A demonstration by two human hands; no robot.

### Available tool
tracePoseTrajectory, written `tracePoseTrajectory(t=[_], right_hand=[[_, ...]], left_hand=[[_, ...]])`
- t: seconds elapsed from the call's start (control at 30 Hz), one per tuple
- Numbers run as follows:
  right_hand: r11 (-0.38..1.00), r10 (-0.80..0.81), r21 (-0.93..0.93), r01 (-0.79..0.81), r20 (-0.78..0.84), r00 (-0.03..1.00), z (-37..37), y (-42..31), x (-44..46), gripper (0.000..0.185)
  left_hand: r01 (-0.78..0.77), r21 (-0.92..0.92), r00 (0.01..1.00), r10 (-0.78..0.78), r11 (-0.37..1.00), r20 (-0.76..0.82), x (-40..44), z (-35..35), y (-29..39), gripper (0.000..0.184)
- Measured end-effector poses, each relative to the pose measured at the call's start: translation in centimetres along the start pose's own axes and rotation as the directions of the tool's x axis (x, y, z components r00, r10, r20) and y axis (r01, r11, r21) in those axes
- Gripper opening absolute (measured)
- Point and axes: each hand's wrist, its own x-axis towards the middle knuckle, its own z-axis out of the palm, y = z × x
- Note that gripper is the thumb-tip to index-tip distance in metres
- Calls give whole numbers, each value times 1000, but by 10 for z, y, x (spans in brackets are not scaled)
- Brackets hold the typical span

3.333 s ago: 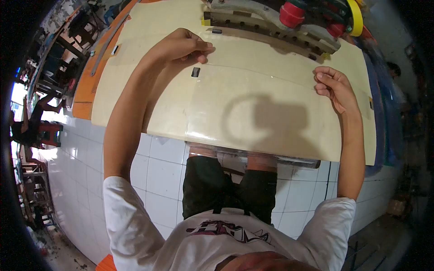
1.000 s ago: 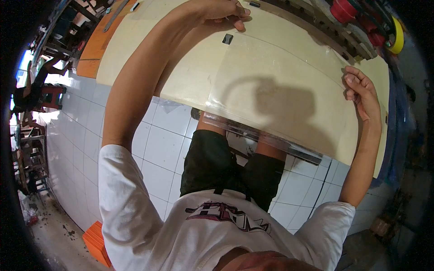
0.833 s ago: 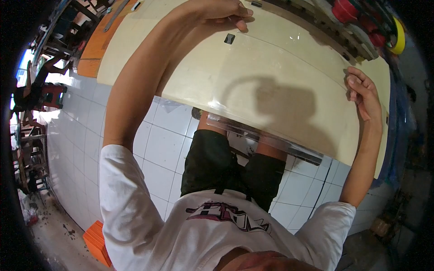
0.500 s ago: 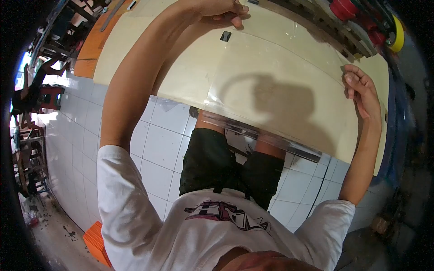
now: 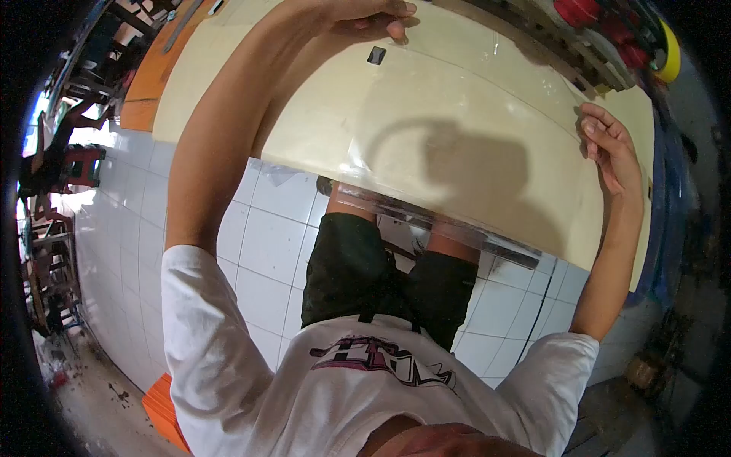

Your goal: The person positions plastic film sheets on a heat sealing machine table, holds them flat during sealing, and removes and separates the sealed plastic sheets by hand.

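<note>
A clear plastic sheet (image 5: 335,137) lies over a cream-coloured board (image 5: 198,76) and overhangs its near edge. My left hand (image 5: 373,17) is at the top of the view, fingers curled at one end of the sheet's far edge. My right hand (image 5: 611,148) is at the other end of that edge, with thumb and fingers pinched together. The thin plastic between the fingertips is hard to make out. A small black rectangle (image 5: 376,55) shows on the board below my left hand. A shadow falls across the middle of the sheet.
A dark long bar (image 5: 563,53) runs along the far side, beside a yellow tape roll (image 5: 670,53) and red parts (image 5: 579,11). An orange surface (image 5: 148,99) with a metal ruler (image 5: 183,27) lies left. An orange object (image 5: 164,411) stands on the floor. Another person's limbs show far left.
The view has shifted slightly, so the board and black rectangle appear a little higher and further left. Both hands keep nearly the same pose at the sheet's edge.
</note>
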Motion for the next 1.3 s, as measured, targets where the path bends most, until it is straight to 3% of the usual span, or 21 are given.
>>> tracePoseTrajectory(t=[0.4, 0.5, 0.63, 0.73, 0.9, 1.07, 1.1, 1.17, 1.3], right_hand=[[999, -3, 44, 3, 4, 1000, -1, 4, 3, 31], [998, -35, 60, 33, 28, 999, -2, 6, 5, 30], [1000, -23, 17, 24, -61, 998, 1, 5, 4, 30], [999, -16, 26, 20, -170, 985, 3, 8, 4, 26], [998, -53, 13, 58, -259, 965, 11, 3, 1, 26], [986, -155, -114, 122, -352, 923, 16, 0, 0, 25], [988, -146, -93, 122, -332, 932, 16, 3, 1, 24], [990, -138, -69, 122, -313, 940, 14, 6, 3, 23], [992, -122, -43, 115, -302, 945, 11, 9, 6, 21]], left_hand=[[-27, -100, 999, 30, 995, 26, 4, -2, -5, 31], [-15, -67, 998, 12, 998, -55, -2, 5, 2, 31], [-22, 126, 1000, 21, 992, 8, 2, 3, -1, 32], [-117, 178, 958, 158, 977, -238, 6, 12, -11, 20], [-215, 49, 958, 221, 975, -184, -8, 17, -10, 34], [-230, 570, 746, 519, 788, -417, -22, 33, 2, 26], [-231, 573, 747, 521, 786, -414, -19, 32, 1, 26], [-367, 712, 607, 734, 599, -304, -10, 29, -8, 20], [-382, 788, 646, 749, 483, -146, 6, 18, -23, 21]])
